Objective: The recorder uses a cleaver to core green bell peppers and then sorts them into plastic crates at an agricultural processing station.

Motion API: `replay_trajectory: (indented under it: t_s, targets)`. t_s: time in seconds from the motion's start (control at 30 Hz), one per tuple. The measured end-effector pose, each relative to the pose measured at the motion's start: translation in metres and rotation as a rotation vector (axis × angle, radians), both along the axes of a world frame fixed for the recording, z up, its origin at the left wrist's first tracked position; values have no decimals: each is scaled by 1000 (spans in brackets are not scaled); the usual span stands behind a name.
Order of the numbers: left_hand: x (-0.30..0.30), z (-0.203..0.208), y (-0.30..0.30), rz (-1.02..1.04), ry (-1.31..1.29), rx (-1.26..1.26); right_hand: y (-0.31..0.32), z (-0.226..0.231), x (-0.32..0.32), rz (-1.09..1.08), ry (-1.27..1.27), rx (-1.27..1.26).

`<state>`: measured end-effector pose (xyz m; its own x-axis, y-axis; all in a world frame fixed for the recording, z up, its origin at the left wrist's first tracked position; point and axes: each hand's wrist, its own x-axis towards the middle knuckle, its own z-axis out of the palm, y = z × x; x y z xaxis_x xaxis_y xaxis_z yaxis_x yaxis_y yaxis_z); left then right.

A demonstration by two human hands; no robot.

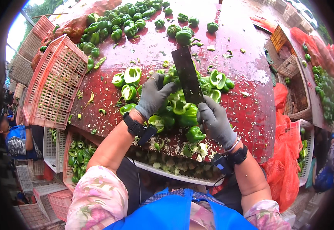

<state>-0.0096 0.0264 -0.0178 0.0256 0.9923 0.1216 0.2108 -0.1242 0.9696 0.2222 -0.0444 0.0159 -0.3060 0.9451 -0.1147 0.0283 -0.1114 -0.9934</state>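
Observation:
My right hand, in a grey glove, grips the handle of a dark cleaver whose blade points away from me over a heap of cut green pepper halves. My left hand, also gloved, presses down on a green pepper in that heap, just left of the blade. Whole green peppers lie piled at the far side of the wet red table. Pale seeds and cores litter the near edge.
A pink plastic crate leans at the table's left edge. A crate of cut peppers sits below left, a white tray of scraps under the near edge. Red mesh bags and more crates stand right. A person crouches far left.

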Motion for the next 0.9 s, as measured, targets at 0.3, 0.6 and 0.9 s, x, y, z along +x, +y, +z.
replay_trajectory:
  t_s: [0.3, 0.6, 0.9]
  targets:
    - [18, 6, 5, -33, -91, 70, 4, 13, 3, -82, -221, 413]
    - [16, 15, -1, -63, -60, 54, 5, -14, 4, -111, 538, -664]
    - [-6, 40, 102, -637, 419, -323, 2, -2, 27, -233, 258, -306]
